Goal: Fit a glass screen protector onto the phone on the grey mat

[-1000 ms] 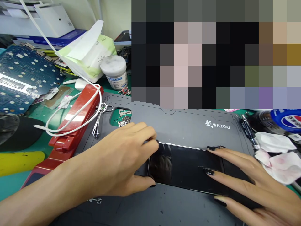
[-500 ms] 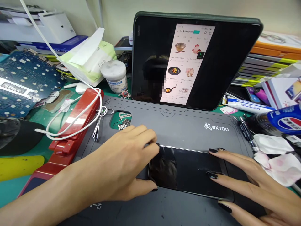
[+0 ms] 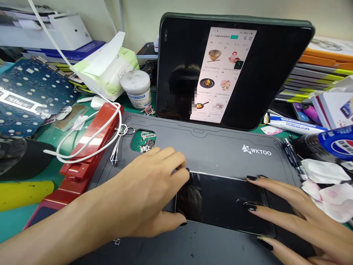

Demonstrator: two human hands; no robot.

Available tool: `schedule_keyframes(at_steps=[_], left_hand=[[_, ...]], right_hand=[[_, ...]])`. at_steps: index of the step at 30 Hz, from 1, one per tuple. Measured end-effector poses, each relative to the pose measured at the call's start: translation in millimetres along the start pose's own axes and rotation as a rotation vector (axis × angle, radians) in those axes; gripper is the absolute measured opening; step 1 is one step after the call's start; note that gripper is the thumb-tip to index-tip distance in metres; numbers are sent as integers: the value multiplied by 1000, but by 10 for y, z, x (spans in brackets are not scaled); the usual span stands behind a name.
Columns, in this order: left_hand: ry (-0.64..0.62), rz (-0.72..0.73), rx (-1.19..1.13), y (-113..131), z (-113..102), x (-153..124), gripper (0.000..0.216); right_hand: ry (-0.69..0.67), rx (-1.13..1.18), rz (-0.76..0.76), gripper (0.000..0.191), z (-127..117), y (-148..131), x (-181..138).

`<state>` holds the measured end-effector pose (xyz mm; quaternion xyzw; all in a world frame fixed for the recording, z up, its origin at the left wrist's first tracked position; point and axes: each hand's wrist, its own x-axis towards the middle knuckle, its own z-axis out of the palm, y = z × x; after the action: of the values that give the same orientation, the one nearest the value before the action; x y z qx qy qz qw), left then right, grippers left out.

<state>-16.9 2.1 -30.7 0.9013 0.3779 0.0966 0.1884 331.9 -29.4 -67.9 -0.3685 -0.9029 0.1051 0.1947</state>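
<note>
A black smartphone point(image 3: 220, 202) with a dark, reflective screen lies flat on the grey work mat point(image 3: 176, 143). My left hand point(image 3: 154, 191) is closed on the phone's left end, thumb at the near edge and curled fingers at the far edge. Across the right end, my right hand point(image 3: 300, 213) is spread, black-nailed fingers stretched out. One fingertip rests on the glass, another sits at the far edge, and the lowest nail is by the near edge. A dark area under the right palm is partly hidden.
Behind the mat stands a tablet point(image 3: 270, 66) showing a shopping page. On the left are a red clamp-like stand point(image 3: 93, 136), a white cable point(image 3: 64, 160), keys point(image 3: 116, 147) and a paste jar point(image 3: 136, 90). A pen point(image 3: 291, 154) and a Pepsi bottle point(image 3: 338, 143) lie on the right.
The whole view has shifted slightly to the right. Both hands keep the same places on the phone.
</note>
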Motion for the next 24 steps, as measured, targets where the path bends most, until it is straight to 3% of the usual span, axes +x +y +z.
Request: schedule_keyframes(at_steps=[24], left_hand=[[-4, 5, -17, 11, 12, 11, 36]], right_hand=[[11, -36, -1, 41, -7, -26, 31]])
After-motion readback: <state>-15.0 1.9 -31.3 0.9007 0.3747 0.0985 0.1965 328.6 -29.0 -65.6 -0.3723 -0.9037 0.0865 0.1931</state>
